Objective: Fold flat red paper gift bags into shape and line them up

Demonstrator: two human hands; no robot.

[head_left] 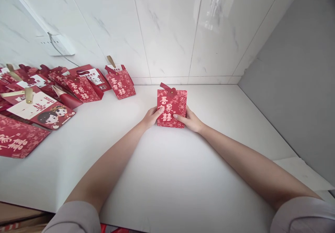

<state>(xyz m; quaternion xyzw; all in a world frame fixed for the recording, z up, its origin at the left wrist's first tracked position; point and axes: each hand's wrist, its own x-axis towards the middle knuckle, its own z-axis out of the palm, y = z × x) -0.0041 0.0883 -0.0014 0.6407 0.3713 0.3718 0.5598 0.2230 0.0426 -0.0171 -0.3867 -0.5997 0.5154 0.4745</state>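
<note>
A red gift box (pixel 179 104) with a pale floral print and light lettering stands upright over the white table, its front facing me. A red ribbon and a flower-shaped clasp (pixel 172 92) sit at its top edge. My left hand (pixel 151 117) grips the box's left side, thumb across the front. On the right side my right hand (pixel 192 119) holds it the same way, thumb on the lettering. The fingers of both hands are largely hidden behind the box.
Many similar red boxes crowd the left of the white table (pixel 146 180), among them a single box (pixel 120 83) near the tiled wall (pixel 167 27) and one with two cartoon figures (pixel 47 109). A grey panel (pixel 293 76) rises at right, beside a white sheet (pixel 300 170).
</note>
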